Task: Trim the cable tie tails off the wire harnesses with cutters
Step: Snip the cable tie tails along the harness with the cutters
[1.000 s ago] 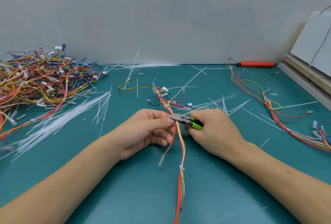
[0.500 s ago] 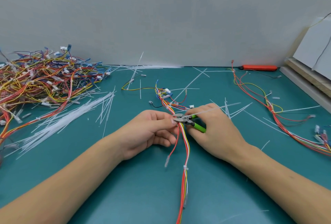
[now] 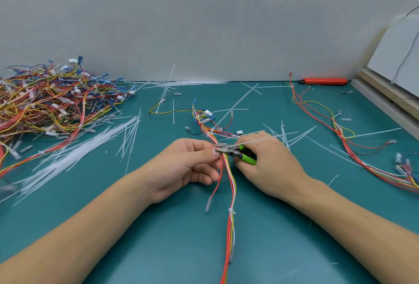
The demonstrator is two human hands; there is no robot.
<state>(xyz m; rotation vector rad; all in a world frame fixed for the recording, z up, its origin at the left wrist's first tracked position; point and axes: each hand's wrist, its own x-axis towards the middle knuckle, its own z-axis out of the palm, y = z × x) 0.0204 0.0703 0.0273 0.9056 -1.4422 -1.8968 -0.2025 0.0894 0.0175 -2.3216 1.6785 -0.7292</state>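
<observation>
Both forearms reach in from the lower corners and meet over the middle of the green table (image 3: 283,249). The left hand (image 3: 181,168) lies palm inward with its fingers curled, thumb and forefinger pinching the wire harness (image 3: 229,177) where the red, yellow and white wires bunch together. The right hand (image 3: 269,165) is turned knuckles up and wraps its fingers round the green handles of the cutters (image 3: 233,151), whose metal nose points left and sits against the harness just beside the left fingertips. A long white cable tie tail (image 3: 254,139) runs from the cutter nose up and to the right across the back of the right hand. The harness stretches from small connectors near the table's middle down to the bottom edge, where it is cut off. Whether the blades are closed on the tail is hard to make out, and the tie's head is hidden between the fingertips and the tool. A pile of harnesses (image 3: 45,106) sits at the far left, partly out of view, with loose white offcuts (image 3: 90,147) beside it. Another harness (image 3: 340,134) lies at the right, and an orange tool (image 3: 324,81) by the wall.
</observation>
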